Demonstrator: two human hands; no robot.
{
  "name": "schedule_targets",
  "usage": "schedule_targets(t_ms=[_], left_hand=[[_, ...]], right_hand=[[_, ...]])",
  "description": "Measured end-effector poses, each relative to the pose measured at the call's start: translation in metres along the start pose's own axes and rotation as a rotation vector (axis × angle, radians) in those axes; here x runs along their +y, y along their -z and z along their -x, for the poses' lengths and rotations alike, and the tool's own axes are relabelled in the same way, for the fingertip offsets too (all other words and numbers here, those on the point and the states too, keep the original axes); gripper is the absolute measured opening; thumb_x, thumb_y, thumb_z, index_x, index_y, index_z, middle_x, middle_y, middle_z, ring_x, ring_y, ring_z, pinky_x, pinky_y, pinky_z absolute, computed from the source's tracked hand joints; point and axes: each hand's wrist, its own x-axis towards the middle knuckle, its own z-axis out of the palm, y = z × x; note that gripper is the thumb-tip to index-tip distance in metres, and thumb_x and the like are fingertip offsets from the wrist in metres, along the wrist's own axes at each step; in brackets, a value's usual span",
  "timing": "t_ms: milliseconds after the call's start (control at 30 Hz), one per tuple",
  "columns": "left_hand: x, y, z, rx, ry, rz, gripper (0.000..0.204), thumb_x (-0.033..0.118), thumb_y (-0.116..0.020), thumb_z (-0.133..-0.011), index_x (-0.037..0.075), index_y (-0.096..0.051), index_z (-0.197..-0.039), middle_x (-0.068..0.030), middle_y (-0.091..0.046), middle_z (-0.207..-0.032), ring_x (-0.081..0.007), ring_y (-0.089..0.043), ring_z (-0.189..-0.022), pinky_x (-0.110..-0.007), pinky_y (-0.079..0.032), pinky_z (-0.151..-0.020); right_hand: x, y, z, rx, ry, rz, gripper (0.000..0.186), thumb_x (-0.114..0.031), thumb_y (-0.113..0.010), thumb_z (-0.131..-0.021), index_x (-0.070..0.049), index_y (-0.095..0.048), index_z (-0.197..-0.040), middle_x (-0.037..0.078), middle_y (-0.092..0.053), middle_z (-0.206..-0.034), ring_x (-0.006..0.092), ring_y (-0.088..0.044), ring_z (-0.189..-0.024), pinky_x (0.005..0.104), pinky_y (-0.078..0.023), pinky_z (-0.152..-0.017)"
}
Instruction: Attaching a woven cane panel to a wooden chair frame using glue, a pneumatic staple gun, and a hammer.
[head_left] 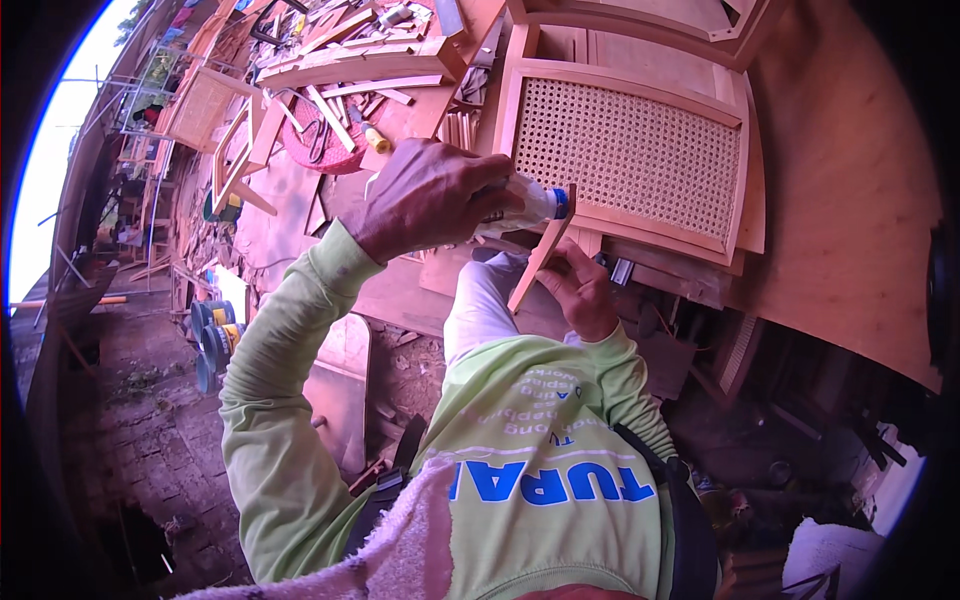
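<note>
In my left hand is a clear plastic bottle with a blue cap, tipped sideways to the right. Its capped end meets or nearly meets the upper end of a thin wooden strip; whether they touch, I cannot tell. The fingers of my right hand pinch this strip partway along and hold it at a slant above my lap. Just beyond both hands lies a wooden frame panel with woven cane. Whether anything comes out of the bottle cannot be made out.
Far left of the panel, the bench holds wood pieces, a red basket, scissors and a yellow-handled tool. A brown board spreads at the right. Buckets stand on the floor at the left.
</note>
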Motion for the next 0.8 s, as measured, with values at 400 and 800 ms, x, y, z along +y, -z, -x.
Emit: schedule_targets(t_ms=[400, 800], left_hand=[[0.009, -0.001, 0.003, -0.061, 0.027, -0.001, 0.025, 0.033, -0.073, -0.094, 0.011, -0.064, -0.085, -0.0123, -0.068, -0.066, -0.0356, -0.066, -0.055, -0.048, -0.046, -0.050], [0.011, 0.000, 0.001, -0.037, -0.015, -0.022, 0.022, 0.029, -0.075, -0.090, 0.010, -0.065, -0.084, -0.0148, -0.066, -0.065, -0.0363, -0.066, -0.057, -0.048, -0.047, -0.051]], right_hand=[[-0.004, 0.003, -0.004, 0.012, -0.008, 0.069, 0.026, 0.002, -0.066, -0.101, 0.002, -0.063, -0.127, 0.010, -0.073, -0.120, 0.0155, -0.068, -0.114, 0.0292, -0.053, -0.102], [-0.005, 0.005, -0.005, 0.027, 0.006, 0.111, 0.024, 0.002, -0.067, -0.101, 0.002, -0.065, -0.125, 0.010, -0.074, -0.117, 0.0153, -0.070, -0.110, 0.0290, -0.055, -0.099]])
